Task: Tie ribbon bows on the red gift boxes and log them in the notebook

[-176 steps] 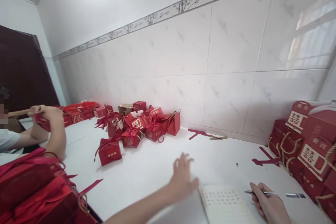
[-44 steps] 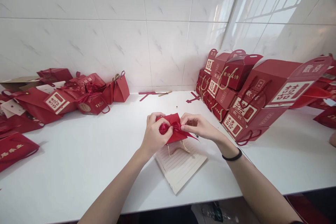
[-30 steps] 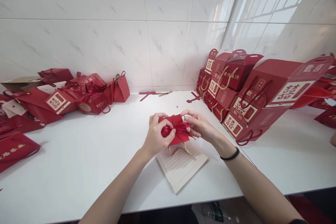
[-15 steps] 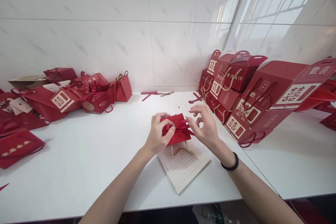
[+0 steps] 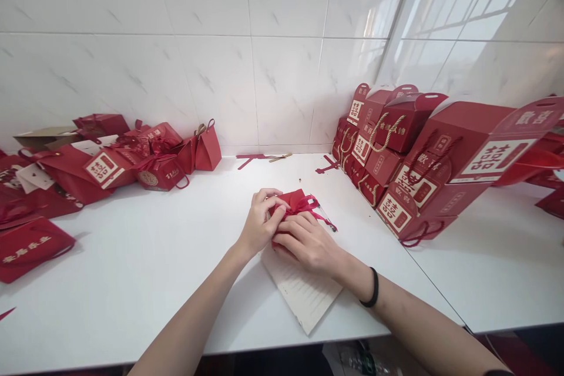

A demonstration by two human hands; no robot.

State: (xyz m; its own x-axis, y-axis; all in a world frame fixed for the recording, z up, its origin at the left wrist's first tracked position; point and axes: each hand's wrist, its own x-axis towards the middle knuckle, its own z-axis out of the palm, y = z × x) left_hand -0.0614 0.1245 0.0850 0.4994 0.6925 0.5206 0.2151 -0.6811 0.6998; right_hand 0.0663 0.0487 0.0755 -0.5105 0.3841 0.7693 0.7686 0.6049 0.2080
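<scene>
A small red gift box [image 5: 291, 196] with a dark pink ribbon bow [image 5: 307, 204] is between my hands, above a lined paper pad [image 5: 306, 299]. My left hand [image 5: 262, 220] is closed around its left side, thumb and fingertips at the bow. My right hand [image 5: 311, 244] curls over the front of the box, fingers bent and close to the left fingertips. It covers most of the box's front and the rope handle. Just right of the bow lies a thin pen [image 5: 326, 218], partly behind the ribbon ends.
Red gift boxes [image 5: 163, 171] crowd the left side of the white table [image 5: 176, 270]. At the right, larger red boxes [image 5: 467, 147] with rope handles are stacked. Flat ribbon pieces [image 5: 253, 158] lie by the tiled wall, and another dark red strip [image 5: 326, 164] sits near the stack.
My right hand has come down and left from beside the bow onto the front of the box. The rope handle is now covered, and the pen shows at the right.
</scene>
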